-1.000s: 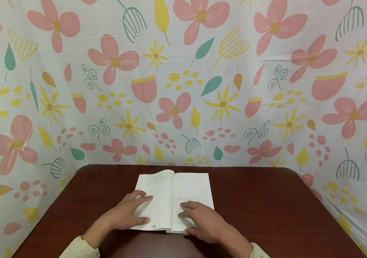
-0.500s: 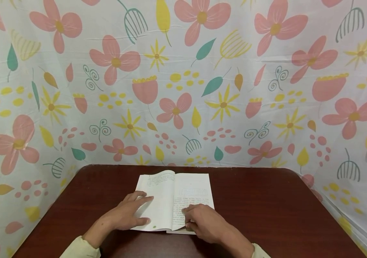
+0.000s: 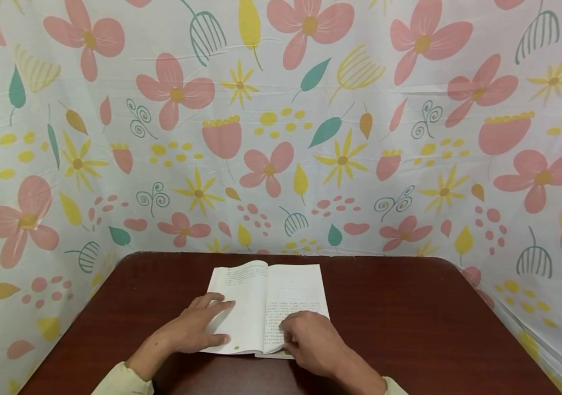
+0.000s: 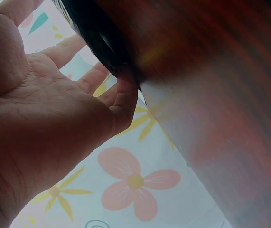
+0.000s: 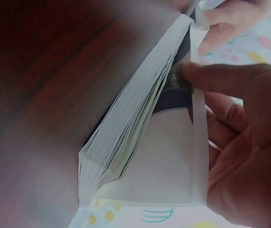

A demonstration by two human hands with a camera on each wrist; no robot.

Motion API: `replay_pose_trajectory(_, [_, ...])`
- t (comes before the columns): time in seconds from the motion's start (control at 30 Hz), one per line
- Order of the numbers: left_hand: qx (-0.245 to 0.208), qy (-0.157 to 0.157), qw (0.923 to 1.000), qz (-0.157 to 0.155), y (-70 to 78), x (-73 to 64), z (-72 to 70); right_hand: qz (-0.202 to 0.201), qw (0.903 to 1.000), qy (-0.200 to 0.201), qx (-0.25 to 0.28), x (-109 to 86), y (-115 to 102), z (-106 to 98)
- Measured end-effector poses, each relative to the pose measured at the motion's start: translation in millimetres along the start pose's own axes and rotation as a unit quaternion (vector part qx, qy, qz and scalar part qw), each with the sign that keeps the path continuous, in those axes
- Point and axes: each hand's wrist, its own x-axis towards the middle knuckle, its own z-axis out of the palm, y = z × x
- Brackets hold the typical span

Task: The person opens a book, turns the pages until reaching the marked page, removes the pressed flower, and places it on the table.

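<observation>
White paper lies spread where the book [image 3: 291,280] sits open on the middle part of the desk [image 3: 409,312], between the two hands, its fold running away from the person. Judging by how it lies, the leafing is partway: the book is already opened flat, while a leaf [image 5: 199,152] on the right is raised at its near corner but not yet carried over, so the turn itself looks left to do. Whether that is one leaf or several together, I cannot tell. In the right wrist view, the raised paper stands apart from the thick block of pages [image 5: 130,109], with a dark printed patch [image 5: 175,97] showing between. The right hand [image 3: 315,340] is nearly closed, pinching that leaf with the thumb under it and the fingers over it. The left hand [image 3: 189,329] is spread fairly wide, thumb apart from the fingers, resting on the left page [image 3: 241,312] and grasping nothing. Pale sleeves [image 3: 124,379] cover the forearms, and past the desk's far edge hangs a white cloth [image 3: 271,126] patterned with pink, yellow and teal plants.
</observation>
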Motion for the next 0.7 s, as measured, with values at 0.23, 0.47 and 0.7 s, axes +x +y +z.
replay_pose_trajectory(0.23, [-0.006, -0.001, 0.9999, 0.009, 4.2, -2.3, -3.7, 0.072, 0.9927, -0.042, 0.086, -1.4, 2, -8])
replay_pose_trajectory(0.47, [-0.007, -0.002, 0.9999, 0.011, 4.0, -2.7, -3.2, 0.078, 0.9909, -0.058, 0.093, -2.0, 9, -12])
replay_pose_trajectory(0.7, [-0.006, -0.003, 0.9999, 0.013, 3.5, -2.7, -2.7, 0.067, 0.9927, -0.069, 0.072, -2.0, 13, -12])
